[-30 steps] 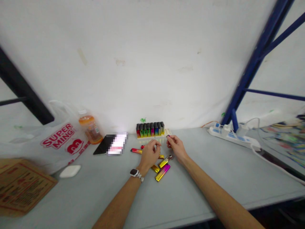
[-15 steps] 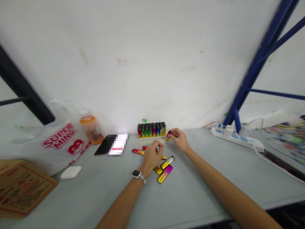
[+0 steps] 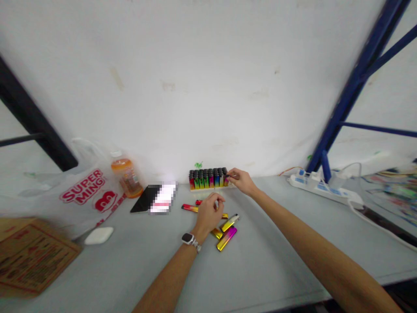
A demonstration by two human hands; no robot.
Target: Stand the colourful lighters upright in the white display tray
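My right hand (image 3: 243, 181) pinches the top of a lighter (image 3: 226, 181) with a yellow lower part, at the right end of the packed rows. The other lighters (image 3: 205, 180) stand upright with black tops, in many colours, in a pale tray (image 3: 232, 186). In front of them my left hand (image 3: 208, 213) hovers over or rests among loose lighters, its fingers curled; whether they hold anything is hidden. Around it lie a red-yellow lighter (image 3: 189, 208), a yellow-silver one (image 3: 230, 223) and a magenta-gold one (image 3: 226, 239), with others partly covered by the hand.
To the left are a tablet or phone (image 3: 145, 200) with a blurred screen, an orange drink bottle (image 3: 127, 178), a white plastic bag (image 3: 78, 195), a white case (image 3: 99, 235) and a cardboard box (image 3: 35, 256). A power strip (image 3: 325, 189) lies right, by a blue metal frame (image 3: 345, 91).
My right hand has moved slightly left and up with the lighter, bringing it from beside the rows to their right end. My left hand stays in place.
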